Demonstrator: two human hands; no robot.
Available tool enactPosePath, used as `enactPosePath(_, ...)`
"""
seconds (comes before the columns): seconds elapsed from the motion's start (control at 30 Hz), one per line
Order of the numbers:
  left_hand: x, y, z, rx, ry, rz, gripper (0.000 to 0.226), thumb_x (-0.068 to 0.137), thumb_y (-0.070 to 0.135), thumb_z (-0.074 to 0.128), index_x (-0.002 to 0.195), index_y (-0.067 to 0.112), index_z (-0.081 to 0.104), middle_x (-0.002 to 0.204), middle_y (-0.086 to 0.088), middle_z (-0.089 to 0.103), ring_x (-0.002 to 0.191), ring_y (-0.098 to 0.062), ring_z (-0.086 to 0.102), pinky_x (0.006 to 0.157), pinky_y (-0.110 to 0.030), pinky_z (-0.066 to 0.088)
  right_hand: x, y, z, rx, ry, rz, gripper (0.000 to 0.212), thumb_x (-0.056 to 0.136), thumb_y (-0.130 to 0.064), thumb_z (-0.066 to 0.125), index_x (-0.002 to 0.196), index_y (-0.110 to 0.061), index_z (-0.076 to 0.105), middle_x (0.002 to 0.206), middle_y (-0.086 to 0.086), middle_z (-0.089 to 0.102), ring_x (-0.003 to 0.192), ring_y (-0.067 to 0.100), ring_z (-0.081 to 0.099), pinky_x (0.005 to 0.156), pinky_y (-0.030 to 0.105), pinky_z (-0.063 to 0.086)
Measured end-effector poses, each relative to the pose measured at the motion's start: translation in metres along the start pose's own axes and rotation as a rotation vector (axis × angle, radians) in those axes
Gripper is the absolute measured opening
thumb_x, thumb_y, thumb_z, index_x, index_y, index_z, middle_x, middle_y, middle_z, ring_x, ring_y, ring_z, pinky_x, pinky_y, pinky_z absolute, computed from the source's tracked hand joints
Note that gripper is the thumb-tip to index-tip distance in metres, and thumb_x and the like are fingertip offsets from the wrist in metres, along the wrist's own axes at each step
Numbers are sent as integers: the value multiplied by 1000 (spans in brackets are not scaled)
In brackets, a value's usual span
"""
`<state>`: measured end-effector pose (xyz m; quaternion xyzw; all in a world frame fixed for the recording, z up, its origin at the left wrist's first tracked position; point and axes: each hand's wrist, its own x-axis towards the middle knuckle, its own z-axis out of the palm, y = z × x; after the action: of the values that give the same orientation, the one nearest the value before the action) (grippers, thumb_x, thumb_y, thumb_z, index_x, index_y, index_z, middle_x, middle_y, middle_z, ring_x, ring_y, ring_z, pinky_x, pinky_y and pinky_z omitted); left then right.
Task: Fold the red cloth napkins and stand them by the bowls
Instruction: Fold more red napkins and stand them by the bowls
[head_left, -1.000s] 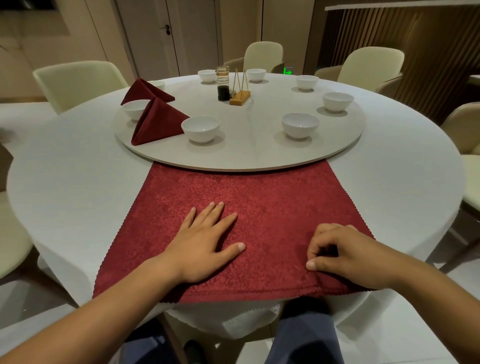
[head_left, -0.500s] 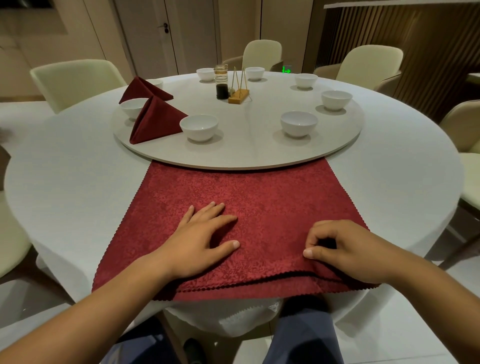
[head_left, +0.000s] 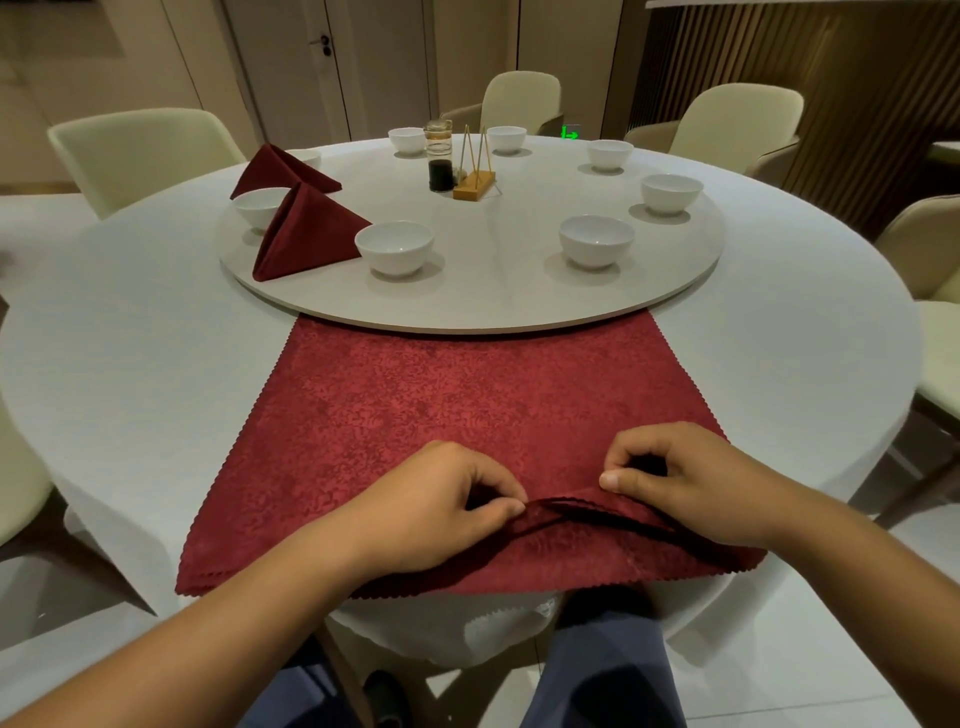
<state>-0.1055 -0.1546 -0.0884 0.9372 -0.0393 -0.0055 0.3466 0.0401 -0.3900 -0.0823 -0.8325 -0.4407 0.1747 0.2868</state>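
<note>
A round table (head_left: 156, 415) under a white cloth fills the view and carries everything the two hands work on. Pale chairs (head_left: 140, 150) ring it, well beyond the grip. Farther from the person than the grip, a large grey turntable (head_left: 493, 306) sits on the table's middle, its near rim overlapping the far edge of the red napkin (head_left: 467, 405). That napkin lies spread flat, reaching from the turntable to the table's near edge, directly under and around the grip. Layered scalloped edges show at its near left corner.

Well beyond the grip and to its left, two folded napkins (head_left: 311, 234) (head_left: 280, 169) stand as red tents on the turntable.

The left hand (head_left: 441, 509) and right hand (head_left: 685, 478) sit side by side over the napkin's near right part. Each pinches the top layer's near hem between thumb and curled fingers. The hem rises in a low ridge between the two pinches, above the layer beneath.

White bowls dot the turntable. One bowl (head_left: 395, 247) stands just right of the nearer folded napkin. Another bowl (head_left: 596, 240) sits straight beyond the right hand's pinch. A third bowl (head_left: 258, 205) shows between the two tents. Farthest from the grip stand a glass bottle (head_left: 439, 158) of dark liquid and a small wooden stand (head_left: 474, 184).
</note>
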Motion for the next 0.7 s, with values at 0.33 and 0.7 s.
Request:
enactPosePath(0.33, 6, -3, -7, -413, 22, -107, 16, 83, 30, 79, 83, 15, 78, 90, 5, 77, 86, -9, 72, 84, -23, 53, 4, -8, -8, 8, 80, -56, 14, 91, -38, 66, 80, -30, 68, 91, -13, 68, 88, 9, 63, 81, 32, 50)
enactPosePath(0.7, -8, -4, -46, -351, -94, -18, 30, 95, 37, 59, 84, 9, 54, 66, 2, 41, 58, -14, 32, 53, -24, 29, -11, -48, 7, -217, 208, -237, 26, 93, -60, 48, 89, -35, 57, 71, -16, 65, 65, 6, 60, 59, 27, 48)
